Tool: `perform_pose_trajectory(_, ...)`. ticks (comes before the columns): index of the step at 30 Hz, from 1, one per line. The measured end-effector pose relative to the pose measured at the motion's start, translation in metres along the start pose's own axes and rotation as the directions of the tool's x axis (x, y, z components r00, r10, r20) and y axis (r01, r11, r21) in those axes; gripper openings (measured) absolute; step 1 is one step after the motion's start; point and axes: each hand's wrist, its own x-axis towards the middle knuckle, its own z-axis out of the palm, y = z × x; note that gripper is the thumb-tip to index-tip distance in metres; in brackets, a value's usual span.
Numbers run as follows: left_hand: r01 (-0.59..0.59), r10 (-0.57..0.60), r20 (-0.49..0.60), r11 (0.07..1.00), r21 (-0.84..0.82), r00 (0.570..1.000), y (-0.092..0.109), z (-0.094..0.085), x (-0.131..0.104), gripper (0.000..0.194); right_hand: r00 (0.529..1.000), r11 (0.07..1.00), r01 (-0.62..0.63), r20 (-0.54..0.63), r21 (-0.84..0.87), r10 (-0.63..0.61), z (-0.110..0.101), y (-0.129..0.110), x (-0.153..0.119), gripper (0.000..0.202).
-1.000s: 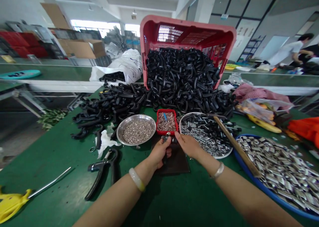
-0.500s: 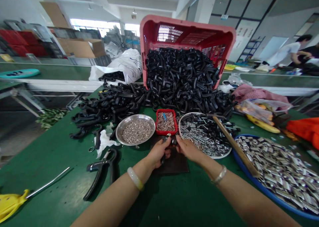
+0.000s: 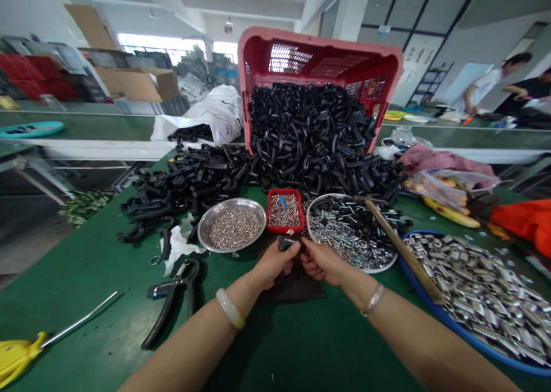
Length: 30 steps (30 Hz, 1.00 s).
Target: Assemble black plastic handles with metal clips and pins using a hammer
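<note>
My left hand (image 3: 274, 264) is closed around a black plastic handle piece (image 3: 284, 243), thumb along its top; a small metal bit shows at its far end. Just to the right, my right hand (image 3: 322, 262) has its fingers curled and pinched close to that piece; whatever lies between its fingertips is hidden. Both hands are over a dark flat pad (image 3: 297, 288). Beyond them stand a red tray (image 3: 270, 229) of small rivet-like pieces, a steel bowl (image 3: 206, 244) of small metal parts, and a white basin (image 3: 383, 270) of bolts, rings and black knobs.
A tipped red crate (image 3: 318, 39) spills black handles at the back. An assembled hand gripper (image 3: 189, 288) lies at left, beside a yellow-handled metal rod (image 3: 80, 320). A wooden stick (image 3: 407, 254) leans across a blue basin (image 3: 465, 339) of metal pieces. Two people stand far right.
My right hand has turned, its fingers curling in more beside the black piece. The black knob that showed between my hands is no longer distinct. The view has shifted slightly.
</note>
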Motion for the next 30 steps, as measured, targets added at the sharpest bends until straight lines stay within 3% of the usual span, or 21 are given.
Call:
perform_pose_trajectory(2, -0.093, 0.100, -0.020, 0.974, 0.207, 0.995, 0.000, 0.004, -0.001, 0.039, 0.990, 0.998, -0.041, 0.133, 0.055, 0.033, -0.003, 0.005, 0.000, 0.066)
perform_pose_trajectory(3, -0.133, 0.145, -0.016, 0.938, 0.319, 0.989, 0.000, 0.005, -0.002, 0.038, 0.990, 0.999, -0.033, 0.138, 0.040, 0.027, -0.007, 0.007, -0.001, 0.065)
perform_pose_trajectory(5, -0.199, 0.207, 0.045, 0.825, 0.529, 0.977, 0.002, 0.004, -0.004, 0.035, 0.996, 0.991, 0.087, -0.017, -0.103, -0.089, -0.017, 0.013, -0.002, 0.050)
perform_pose_trajectory(7, -0.273, 0.236, 0.150, 0.677, 0.683, 0.960, 0.007, 0.000, -0.005, 0.036, 0.939, 0.912, 0.278, -0.114, -0.301, -0.324, -0.026, 0.019, -0.001, 0.030)
perform_pose_trajectory(9, -0.331, 0.200, 0.264, 0.529, 0.781, 0.944, 0.013, -0.006, -0.005, 0.042, 0.867, 0.801, 0.456, -0.013, -0.388, -0.499, -0.031, 0.024, 0.002, 0.030)
perform_pose_trajectory(11, -0.353, 0.119, 0.333, 0.344, 0.870, 0.935, 0.020, -0.012, -0.003, 0.049, 0.838, 0.748, 0.531, 0.115, -0.398, -0.534, -0.029, 0.029, 0.006, 0.026)
perform_pose_trajectory(13, -0.335, 0.076, 0.329, 0.100, 0.937, 0.941, 0.025, -0.015, -0.001, 0.055, 0.870, 0.762, 0.471, 0.093, -0.446, -0.483, -0.022, 0.032, 0.010, 0.023)
perform_pose_trajectory(15, -0.260, 0.142, 0.279, -0.138, 0.956, 0.950, 0.027, -0.016, 0.000, 0.059, 0.916, 0.791, 0.340, -0.009, -0.508, -0.400, -0.013, 0.033, 0.011, 0.022)
perform_pose_trajectory(18, -0.212, 0.194, 0.290, -0.346, 0.914, 0.937, 0.026, -0.020, 0.001, 0.061, 0.943, 0.792, 0.243, -0.054, -0.561, -0.328, -0.006, 0.033, 0.008, 0.022)
perform_pose_trajectory(20, -0.289, 0.139, 0.369, -0.396, 0.871, 0.919, 0.026, -0.025, 0.000, 0.063, 0.938, 0.796, 0.300, 0.012, -0.527, -0.346, -0.008, 0.033, 0.004, 0.020)
perform_pose_trajectory(24, -0.420, 0.100, 0.478, -0.348, 0.838, 0.872, 0.029, -0.035, 0.000, 0.061, 0.909, 0.837, 0.405, 0.063, -0.367, -0.412, -0.018, 0.034, -0.001, 0.016)
perform_pose_trajectory(27, -0.438, 0.113, 0.501, -0.349, 0.828, 0.858, 0.028, -0.036, 0.001, 0.062, 0.908, 0.776, 0.376, 0.032, -0.506, -0.419, -0.019, 0.032, -0.003, 0.018)
perform_pose_trajectory(30, -0.397, 0.170, 0.504, -0.430, 0.811, 0.847, 0.024, -0.030, 0.001, 0.061, 0.931, 0.696, 0.273, 0.000, -0.664, -0.365, -0.013, 0.028, -0.005, 0.019)
